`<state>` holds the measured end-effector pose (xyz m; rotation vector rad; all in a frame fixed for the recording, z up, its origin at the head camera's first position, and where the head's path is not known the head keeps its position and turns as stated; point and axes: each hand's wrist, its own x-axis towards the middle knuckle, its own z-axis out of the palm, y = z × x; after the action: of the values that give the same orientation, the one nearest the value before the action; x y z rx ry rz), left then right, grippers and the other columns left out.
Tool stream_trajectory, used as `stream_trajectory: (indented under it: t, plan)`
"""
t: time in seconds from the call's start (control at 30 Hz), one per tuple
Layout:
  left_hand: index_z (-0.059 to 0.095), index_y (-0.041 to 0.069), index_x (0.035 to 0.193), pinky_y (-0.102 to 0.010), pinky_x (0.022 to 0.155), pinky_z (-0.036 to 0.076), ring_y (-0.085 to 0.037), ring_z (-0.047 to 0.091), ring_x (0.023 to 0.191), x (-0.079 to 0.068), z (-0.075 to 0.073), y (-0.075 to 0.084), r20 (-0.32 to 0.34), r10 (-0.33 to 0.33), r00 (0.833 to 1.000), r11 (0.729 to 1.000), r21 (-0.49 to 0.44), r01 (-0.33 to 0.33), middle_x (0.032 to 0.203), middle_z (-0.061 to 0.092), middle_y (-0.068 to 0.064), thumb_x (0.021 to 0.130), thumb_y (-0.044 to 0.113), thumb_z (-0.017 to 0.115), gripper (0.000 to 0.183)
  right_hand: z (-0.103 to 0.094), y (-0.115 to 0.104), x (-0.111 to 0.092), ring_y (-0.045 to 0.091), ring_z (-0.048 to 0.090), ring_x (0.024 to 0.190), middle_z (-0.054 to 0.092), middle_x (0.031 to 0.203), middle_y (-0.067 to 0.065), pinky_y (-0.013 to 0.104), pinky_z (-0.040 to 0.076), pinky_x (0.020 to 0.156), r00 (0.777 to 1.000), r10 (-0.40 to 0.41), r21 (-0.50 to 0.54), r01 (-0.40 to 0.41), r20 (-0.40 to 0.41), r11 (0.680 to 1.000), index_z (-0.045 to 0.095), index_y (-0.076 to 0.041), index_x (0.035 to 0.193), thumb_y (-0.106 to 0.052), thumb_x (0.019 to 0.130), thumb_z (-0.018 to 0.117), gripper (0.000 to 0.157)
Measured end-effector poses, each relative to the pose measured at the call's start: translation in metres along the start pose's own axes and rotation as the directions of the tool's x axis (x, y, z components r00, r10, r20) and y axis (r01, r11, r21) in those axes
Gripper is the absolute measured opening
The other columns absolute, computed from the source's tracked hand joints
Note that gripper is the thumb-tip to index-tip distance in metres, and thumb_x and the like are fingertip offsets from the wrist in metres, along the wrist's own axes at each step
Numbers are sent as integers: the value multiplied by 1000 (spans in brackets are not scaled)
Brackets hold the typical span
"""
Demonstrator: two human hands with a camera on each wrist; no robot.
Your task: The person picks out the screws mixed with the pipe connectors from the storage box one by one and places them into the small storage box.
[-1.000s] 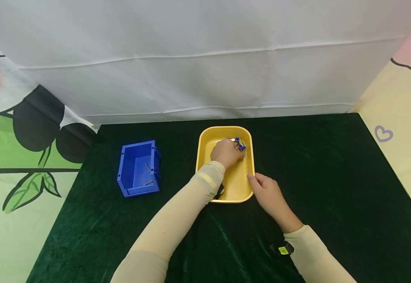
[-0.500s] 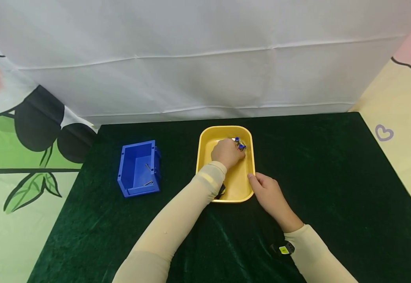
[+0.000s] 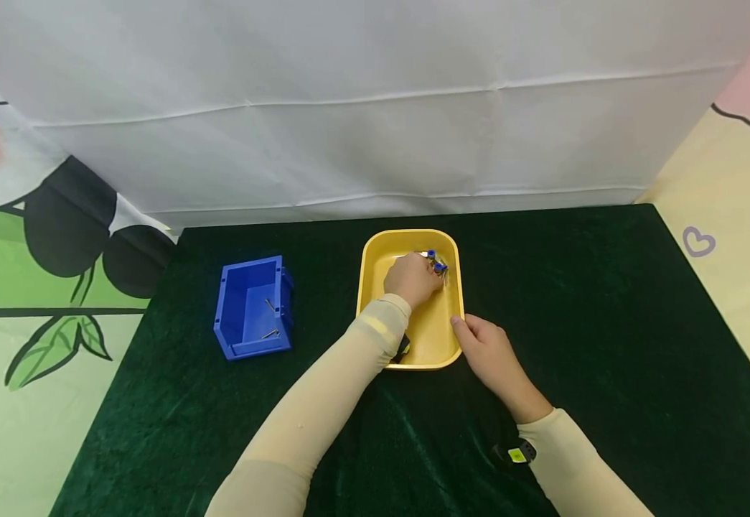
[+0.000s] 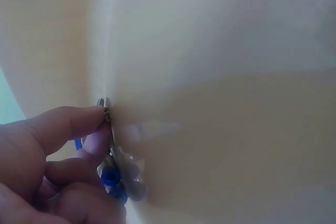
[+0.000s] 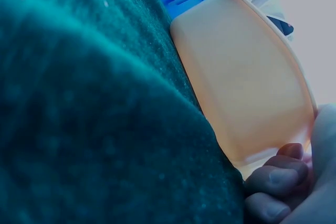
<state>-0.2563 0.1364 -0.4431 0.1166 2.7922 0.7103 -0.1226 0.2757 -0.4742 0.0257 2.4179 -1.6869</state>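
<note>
In the head view my left hand (image 3: 412,278) reaches down into the yellow tray (image 3: 436,345). The left wrist view shows thumb and index finger pinching a small threaded metal screw (image 4: 106,113); most of it is hidden. Right below those fingertips lie blue-ended metal pieces (image 4: 111,177), which also show as blue-ended pieces (image 3: 439,268) at the tray's far right corner. My right hand (image 3: 486,352) grips the tray's near right side, thumb at the rim and fingers curled against the outer wall, as the right wrist view shows.
A blue bin (image 3: 252,348) stands to the left of the tray, with two small screws (image 3: 270,334) inside. Dark green cloth (image 3: 575,301) covers the table. A white curtain (image 3: 375,158) hangs behind the table's far edge.
Hardly anything differs. My left hand shifts very slightly among the small pieces, while the right hand keeps its hold on the tray.
</note>
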Motion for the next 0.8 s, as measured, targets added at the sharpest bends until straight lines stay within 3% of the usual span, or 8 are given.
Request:
stream_trajectory:
  t: [0.43, 0.8]
  plan:
    - [50, 16, 56, -26, 48, 37, -13, 48, 50, -5, -3, 5, 15, 18, 1000, 996, 92, -19, 51, 42, 5, 85, 27, 76, 40, 0, 1, 2, 24, 54, 64, 63, 80, 7, 31, 44, 55, 1000, -13, -9, 13, -6, 1000, 67, -11, 103, -47, 105, 40, 45]
    - [63, 13, 71, -26, 54, 44, -16, 55, 59, -5, -1, 3, 33, -11, 999, 1000, 16, 11, 65, 57, 1, 85, 28, 77, 25, 1, 0, 1, 24, 54, 65, 63, 82, 7, 32, 45, 56, 1000, 11, -1, -11, -5, 1000, 67, -10, 106, -49, 105, 40, 47]
